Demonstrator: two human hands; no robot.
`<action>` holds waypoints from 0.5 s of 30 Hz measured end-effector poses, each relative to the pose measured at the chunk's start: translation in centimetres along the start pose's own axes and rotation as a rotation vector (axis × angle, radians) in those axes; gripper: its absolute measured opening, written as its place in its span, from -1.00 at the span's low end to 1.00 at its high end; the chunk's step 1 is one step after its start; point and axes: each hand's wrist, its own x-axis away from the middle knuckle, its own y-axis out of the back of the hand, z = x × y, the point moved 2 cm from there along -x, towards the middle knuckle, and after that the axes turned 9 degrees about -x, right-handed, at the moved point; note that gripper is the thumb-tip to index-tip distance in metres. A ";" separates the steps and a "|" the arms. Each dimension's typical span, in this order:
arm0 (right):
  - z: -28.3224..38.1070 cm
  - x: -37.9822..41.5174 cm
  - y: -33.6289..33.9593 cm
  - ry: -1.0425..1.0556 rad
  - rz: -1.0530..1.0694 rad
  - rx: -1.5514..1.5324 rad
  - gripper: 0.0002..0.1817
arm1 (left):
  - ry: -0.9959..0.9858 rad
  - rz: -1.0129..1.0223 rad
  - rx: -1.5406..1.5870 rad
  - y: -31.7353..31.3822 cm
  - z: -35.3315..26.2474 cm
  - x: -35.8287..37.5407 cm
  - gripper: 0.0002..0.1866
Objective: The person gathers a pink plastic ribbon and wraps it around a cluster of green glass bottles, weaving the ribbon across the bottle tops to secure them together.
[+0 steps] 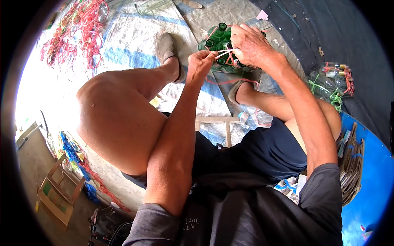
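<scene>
Several green glass bottles [222, 33] stand upright in a bundle on the ground between my feet, their open necks facing up. Pinkish strapping runs around and between them. A pale plastic string [224, 52] stretches over the bottles from hand to hand. My left hand [199, 65] is closed, pinching one end at the near left of the bundle. On the other side my right hand [253, 47] has its fingers curled on the string and covers some of the bottles. A loose pink-red strip [230, 82] trails below the bundle.
Clear bottles tied with green and red string [328, 84] lie at the right. Tangled pink-red strips [78, 33] are heaped at the upper left. Stacked flattened cardboard [351, 168] stands near my right elbow. A wooden frame [217, 120] sits between my legs.
</scene>
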 end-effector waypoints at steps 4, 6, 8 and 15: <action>0.1 0.3 0.3 -0.031 0.017 -0.003 -0.76 | 0.006 0.008 -0.017 0.1 0.5 -0.2 -0.69; 0.2 0.2 0.4 -0.077 0.059 -0.008 -0.76 | 0.004 0.002 -0.036 0.1 0.4 0.0 -0.69; 0.1 0.4 0.3 -0.100 0.075 -0.020 -0.77 | -0.018 0.006 -0.020 -0.1 0.2 0.2 -0.69; -0.1 0.9 0.5 -0.184 0.063 -0.105 -0.78 | -0.008 0.004 -0.015 -0.2 -0.4 0.6 -0.71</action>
